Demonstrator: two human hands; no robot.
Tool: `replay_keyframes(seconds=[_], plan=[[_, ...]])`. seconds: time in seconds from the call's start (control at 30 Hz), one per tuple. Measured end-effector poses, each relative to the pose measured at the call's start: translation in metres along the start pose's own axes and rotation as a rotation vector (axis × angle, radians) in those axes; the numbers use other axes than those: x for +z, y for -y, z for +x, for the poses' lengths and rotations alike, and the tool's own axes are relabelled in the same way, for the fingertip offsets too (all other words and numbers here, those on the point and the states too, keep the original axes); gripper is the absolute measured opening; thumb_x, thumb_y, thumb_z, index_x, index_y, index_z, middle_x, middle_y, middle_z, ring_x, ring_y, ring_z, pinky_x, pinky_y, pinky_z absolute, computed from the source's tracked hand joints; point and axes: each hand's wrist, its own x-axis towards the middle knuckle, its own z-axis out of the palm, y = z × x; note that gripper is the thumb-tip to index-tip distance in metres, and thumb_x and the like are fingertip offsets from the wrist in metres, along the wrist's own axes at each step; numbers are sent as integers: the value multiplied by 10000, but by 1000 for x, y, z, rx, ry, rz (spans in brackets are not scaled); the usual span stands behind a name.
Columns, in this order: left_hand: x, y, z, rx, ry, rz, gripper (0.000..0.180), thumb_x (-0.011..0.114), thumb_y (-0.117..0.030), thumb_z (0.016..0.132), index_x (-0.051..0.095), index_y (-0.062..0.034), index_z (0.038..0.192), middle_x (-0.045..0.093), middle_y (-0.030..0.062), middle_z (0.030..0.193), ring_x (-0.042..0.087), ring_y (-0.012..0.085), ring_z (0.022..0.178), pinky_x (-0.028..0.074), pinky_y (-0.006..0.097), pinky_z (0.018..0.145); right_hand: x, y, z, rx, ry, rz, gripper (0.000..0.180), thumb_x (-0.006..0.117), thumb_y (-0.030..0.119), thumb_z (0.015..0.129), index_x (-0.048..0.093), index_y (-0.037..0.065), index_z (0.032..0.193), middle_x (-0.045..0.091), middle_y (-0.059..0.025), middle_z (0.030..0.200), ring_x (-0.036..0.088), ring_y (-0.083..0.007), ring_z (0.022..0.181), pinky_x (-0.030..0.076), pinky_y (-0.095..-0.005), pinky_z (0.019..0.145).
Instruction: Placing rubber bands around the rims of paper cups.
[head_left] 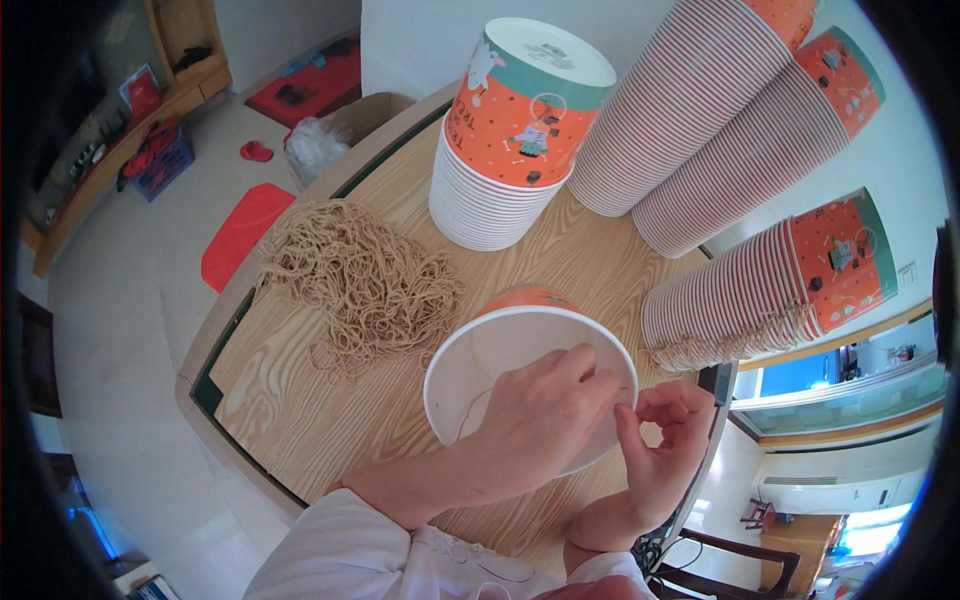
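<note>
A white-lined paper bucket stands on the table, its open mouth facing me and a strip of orange outer wall showing. My left hand reaches inside with fingers closed near the right wall. A thin tan cord lies within the bucket and runs toward this hand, which seems to grip it. Outside the right rim, my right hand is closed, thumb and forefinger brought to the bucket's edge. What they pinch is too small to make out. Left of the bucket lies a tangled heap of tan cords.
An upside-down stack of orange-and-green buckets stands behind. Tall leaning stacks rise at the back right. Another bucket stack with cords along its side lies at the right. A red stool and a chair flank the table.
</note>
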Motion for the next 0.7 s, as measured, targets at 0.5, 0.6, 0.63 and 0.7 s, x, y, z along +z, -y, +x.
replay_keyframes(seconds=[0.5,0.6,0.63,0.7], plan=[[1,2,0,-1,15,22,111,687,-129,786,675,-111,895,550,24,802,621,201,734,504,337,588,2,-1,1,-11,25,-36,374,765,-66,729,523,13,1004,593,-50,860,580,-105,708,504,-235,672],[0,2,0,-10,30,38,105,684,-131,788,669,-108,889,553,22,807,624,201,739,504,339,590,2,-2,1,-17,24,-39,381,767,-68,725,523,14,1006,593,-50,859,581,-104,708,505,-235,670],[0,2,0,-16,53,59,102,683,-131,789,666,-107,887,554,21,809,626,201,741,504,339,591,2,-2,1,-11,22,-37,382,767,-68,724,523,15,1006,592,-49,858,581,-104,708,506,-235,669],[1,4,0,-9,61,58,97,682,-130,790,667,-107,884,555,21,811,626,200,741,504,339,591,2,-2,1,-8,20,-33,383,767,-69,724,523,15,1007,592,-49,857,582,-104,708,506,-235,668]])
